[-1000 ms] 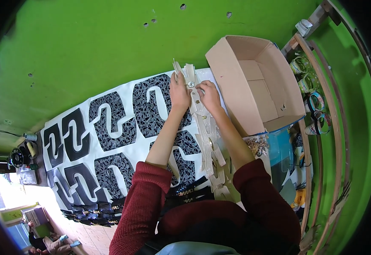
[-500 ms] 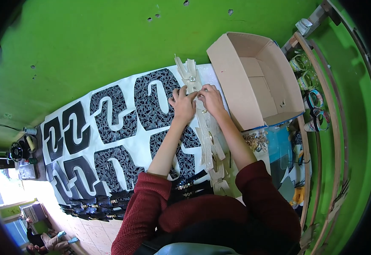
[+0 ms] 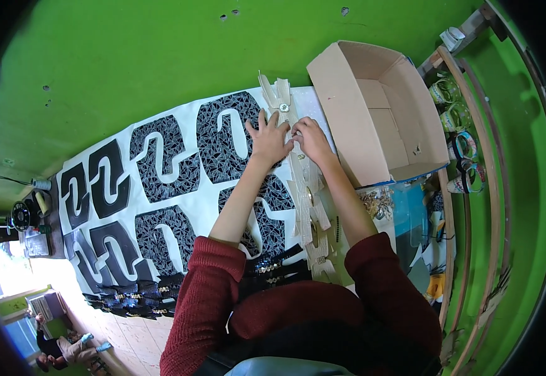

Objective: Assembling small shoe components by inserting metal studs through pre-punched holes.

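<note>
My left hand [image 3: 269, 143] lies over the far part of a row of beige strap pieces with shiny ornaments, its fingers spread and its thumb close to the right hand. Beside it, my right hand [image 3: 312, 139] is closed in a pinch at one beige strap piece; its fingertips partly hide the spot. Beyond the hands stands a beige bow-like strap [image 3: 276, 94] with a round jewelled ornament [image 3: 284, 108]. Nearer to me, more beige straps [image 3: 302, 199] overlap in a line. Left of my left hand lies a black-and-silver patterned cut-out panel [image 3: 213, 150].
A cardboard box [image 3: 342, 119], open at the top, stands at the right. Plain black cut-outs [image 3: 111, 202] lie on the white sheet [image 3: 188, 216] at the left. Black ornamented straps [image 3: 135, 299] line the near edge. A wooden rack [image 3: 477, 188] holds sandals. Another person [image 3: 60, 343] sits at the lower left.
My left hand's fingers have spread apart from a closer grip, and the hand has shifted slightly nearer to the right one. My right hand still pinches at the straps. The view has shifted slightly.
</note>
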Action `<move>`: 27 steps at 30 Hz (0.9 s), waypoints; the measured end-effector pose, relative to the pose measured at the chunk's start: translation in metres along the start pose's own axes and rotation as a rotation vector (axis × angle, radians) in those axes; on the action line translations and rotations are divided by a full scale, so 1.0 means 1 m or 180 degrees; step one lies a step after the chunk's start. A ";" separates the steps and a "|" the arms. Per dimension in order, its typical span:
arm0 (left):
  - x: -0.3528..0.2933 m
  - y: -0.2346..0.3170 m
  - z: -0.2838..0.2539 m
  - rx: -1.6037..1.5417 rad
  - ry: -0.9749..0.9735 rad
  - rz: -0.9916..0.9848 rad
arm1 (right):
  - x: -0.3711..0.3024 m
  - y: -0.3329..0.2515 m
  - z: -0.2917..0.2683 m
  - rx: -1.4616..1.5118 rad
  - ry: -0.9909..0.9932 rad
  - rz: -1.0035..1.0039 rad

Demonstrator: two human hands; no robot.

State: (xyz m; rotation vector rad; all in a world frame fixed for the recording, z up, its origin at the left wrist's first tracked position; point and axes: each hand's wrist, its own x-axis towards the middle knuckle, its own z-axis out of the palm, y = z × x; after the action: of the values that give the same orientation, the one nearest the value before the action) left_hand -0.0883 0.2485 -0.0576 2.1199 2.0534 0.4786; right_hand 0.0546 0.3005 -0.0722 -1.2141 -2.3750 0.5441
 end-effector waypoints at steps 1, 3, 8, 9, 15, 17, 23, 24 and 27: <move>0.001 -0.001 0.002 -0.0005 0.0009 -0.0029 | 0.000 -0.001 0.001 0.0004 -0.0007 0.0002; 0.001 -0.002 0.005 -0.0011 0.0010 -0.0057 | 0.000 -0.001 0.003 -0.0017 0.0036 0.0037; 0.000 -0.002 0.011 -0.0378 -0.0049 -0.0269 | -0.003 -0.003 0.004 0.0007 0.0110 0.0097; -0.002 -0.003 0.013 -0.0376 -0.0054 -0.0277 | -0.002 -0.004 0.003 0.0007 0.0131 0.0108; -0.014 -0.003 0.009 -0.0813 0.0573 -0.0692 | 0.000 -0.006 -0.001 -0.0161 0.0030 0.0030; -0.015 -0.004 0.007 -0.0688 0.0468 -0.1060 | 0.001 -0.005 -0.001 -0.0012 0.0034 0.0148; -0.016 -0.003 0.006 -0.0874 0.0310 -0.1295 | -0.002 0.001 0.010 0.0449 0.0294 0.0489; -0.016 -0.001 0.006 -0.0987 0.0340 -0.1347 | -0.003 0.004 0.011 0.0387 0.0286 0.0490; -0.018 0.005 0.006 -0.1152 0.0427 -0.1393 | -0.003 0.010 0.016 0.0393 0.0307 0.0420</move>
State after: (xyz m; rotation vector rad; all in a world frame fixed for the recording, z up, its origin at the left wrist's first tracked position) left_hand -0.0820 0.2315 -0.0643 1.4218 2.2086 0.8594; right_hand 0.0544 0.3008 -0.0914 -1.3170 -2.1593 0.6486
